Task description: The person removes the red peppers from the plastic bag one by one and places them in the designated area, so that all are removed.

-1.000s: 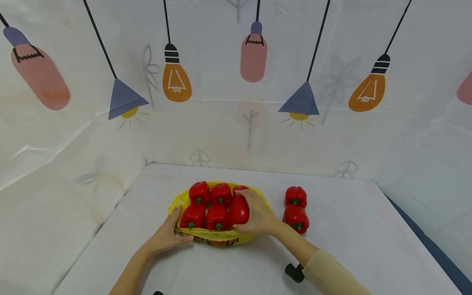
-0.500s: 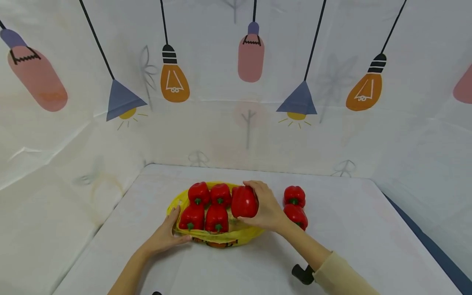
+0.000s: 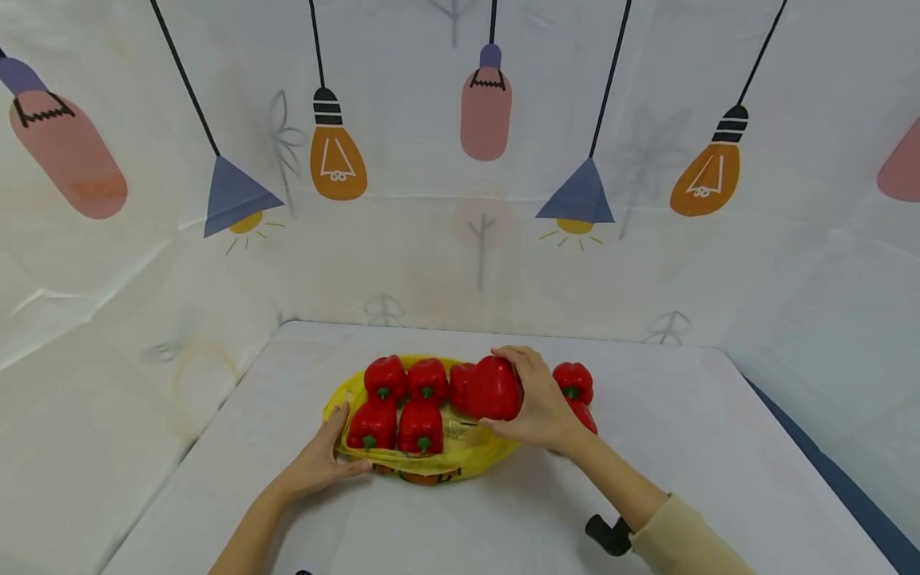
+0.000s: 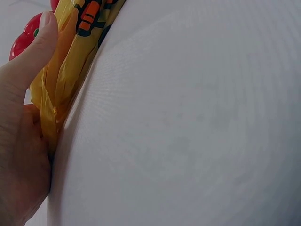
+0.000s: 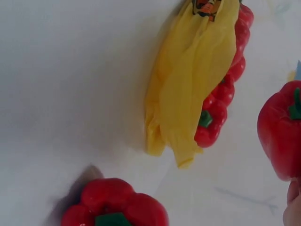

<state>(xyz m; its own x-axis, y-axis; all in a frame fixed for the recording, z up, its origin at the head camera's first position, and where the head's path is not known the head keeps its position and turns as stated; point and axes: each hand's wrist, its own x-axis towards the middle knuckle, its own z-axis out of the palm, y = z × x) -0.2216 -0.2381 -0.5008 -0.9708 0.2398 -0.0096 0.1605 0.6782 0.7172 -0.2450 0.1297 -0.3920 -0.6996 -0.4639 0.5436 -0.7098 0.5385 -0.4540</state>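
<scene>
A yellow plastic bag (image 3: 467,463) lies opened out on the white table with several red bell peppers (image 3: 421,427) in it. Above its right side my right hand (image 3: 542,403) grips another red bell pepper (image 3: 494,389), thumb below and fingers over the far side. In the right wrist view this held pepper (image 5: 282,129) shows at the right edge, clear of the bag (image 5: 183,80). My left hand (image 3: 323,455) rests against the bag's left end, fingers straight along the side and thumb (image 4: 40,44) stretched along the front.
Two more red bell peppers stand right of the bag; the back one (image 3: 573,381) shows well, while the front one (image 3: 584,417) is partly behind my right hand. A printed cloth wall (image 3: 402,255) rises behind the white table (image 3: 690,447).
My right hand has lifted the pepper out of the bag's front right spot and moved it up and right, uncovering the pepper behind it. My left hand stays at the bag.
</scene>
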